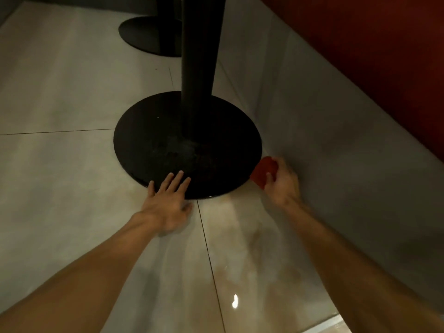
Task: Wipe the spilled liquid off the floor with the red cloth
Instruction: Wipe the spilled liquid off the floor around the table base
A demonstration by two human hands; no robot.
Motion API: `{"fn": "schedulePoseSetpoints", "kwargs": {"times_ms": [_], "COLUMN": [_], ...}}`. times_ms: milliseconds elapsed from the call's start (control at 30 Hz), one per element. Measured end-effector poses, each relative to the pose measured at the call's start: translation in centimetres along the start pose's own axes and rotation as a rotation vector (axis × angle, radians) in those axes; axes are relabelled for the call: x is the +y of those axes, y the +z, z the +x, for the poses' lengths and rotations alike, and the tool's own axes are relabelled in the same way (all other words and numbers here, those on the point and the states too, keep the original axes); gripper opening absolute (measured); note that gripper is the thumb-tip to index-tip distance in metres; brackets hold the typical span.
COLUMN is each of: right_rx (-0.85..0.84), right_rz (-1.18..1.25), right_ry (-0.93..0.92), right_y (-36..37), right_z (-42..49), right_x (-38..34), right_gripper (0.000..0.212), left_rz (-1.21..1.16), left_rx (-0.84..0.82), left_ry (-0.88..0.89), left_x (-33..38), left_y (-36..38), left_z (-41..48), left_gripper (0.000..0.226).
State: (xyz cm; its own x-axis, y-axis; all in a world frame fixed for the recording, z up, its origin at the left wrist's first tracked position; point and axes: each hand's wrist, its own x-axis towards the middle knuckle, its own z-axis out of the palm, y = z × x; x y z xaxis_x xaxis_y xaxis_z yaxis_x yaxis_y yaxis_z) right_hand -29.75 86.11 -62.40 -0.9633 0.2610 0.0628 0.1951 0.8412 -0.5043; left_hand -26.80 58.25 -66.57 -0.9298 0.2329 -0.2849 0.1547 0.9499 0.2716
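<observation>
Down low, we see both bare forearms reaching over a grey tiled floor [60, 169]. Our right hand [282, 181] grips the red cloth [263, 170], fingers [269, 177] clenched around it so it's bunched up; only part of the cloth shows past the hand. Cloth sits at the right edge of the round black table base [187, 145], in the narrow gap between that base and the grey wall skirting [336, 145]. We can't tell if the cloth actually touches the floor. Hand is motion-blurred.

Our left hand [168, 203] is flat, palm down, fingers [174, 182] spread and released, grasping nothing. Its fingertips rest on the near rim of the black base; the heel of the hand is over the tile.

Spilled liquid [249, 236] shows as a wet, glossy brownish patch on the tile between the two arms, near side of the base, running toward us with a bright glint low in the view. A thin wet line sits along the base's near edge.

Black column [199, 56] rises from the base. A second black base [149, 34] sits farther back. Dark red panel [372, 56] above the skirting, right side.
</observation>
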Motion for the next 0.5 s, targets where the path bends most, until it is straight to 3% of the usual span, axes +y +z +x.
{"fn": "schedulePoseSetpoints", "kwargs": {"times_ms": [133, 267, 400, 500], "right_rx": [-0.213, -0.153, -0.196, -0.196], "right_rz": [-0.202, -0.123, -0.131, -0.116], "right_ry": [0.066, 0.127, 0.058, 0.054], "right_y": [1.8, 1.8, 2.6, 3.4], "right_z": [2.6, 2.7, -0.3, -3.1], "right_x": [-0.7, -1.9, -2.8, -4.1], "right_gripper": [0.041, 0.034, 0.054, 0.056], "left_rz": [-0.02, -0.03, -0.058, -0.074], "left_rx": [0.021, 0.024, 0.047, 0.061], "left_ry": [-0.02, -0.017, -0.006, -0.006], "left_x": [-0.3, -0.4, -0.4, -0.5], "left_y": [0.4, 0.4, 0.8, 1.0], "left_z": [0.6, 0.6, 0.5, 0.4], "left_gripper": [0.068, 0.07, 0.071, 0.072]}}
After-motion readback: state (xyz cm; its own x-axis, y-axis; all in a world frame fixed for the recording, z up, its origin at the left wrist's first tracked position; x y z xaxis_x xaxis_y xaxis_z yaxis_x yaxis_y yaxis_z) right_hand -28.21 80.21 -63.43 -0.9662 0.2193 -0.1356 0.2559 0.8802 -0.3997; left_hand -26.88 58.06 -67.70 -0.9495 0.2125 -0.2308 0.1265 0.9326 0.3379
